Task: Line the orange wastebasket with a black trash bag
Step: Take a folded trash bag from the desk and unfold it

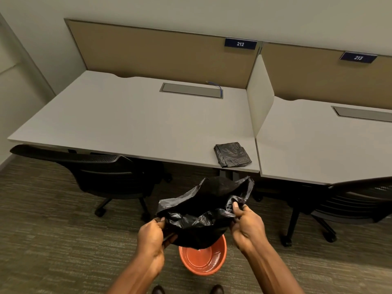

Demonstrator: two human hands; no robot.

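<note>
Fingers [235, 205] of both hands pinching black trash bag [203, 213], hiding orange wastebasket [203, 259] rim's far part

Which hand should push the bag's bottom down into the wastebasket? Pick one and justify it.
Left, tentatively. The left hand grips the black trash bag nearly over the orange wastebasket; the right hand sits higher and farther aside.

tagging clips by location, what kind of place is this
Most likely a shared office or study room: numbered workstations, with plates 212 and 213 on tan partition panels, white desks split by a divider, and black rolling chairs on carpet.
</note>
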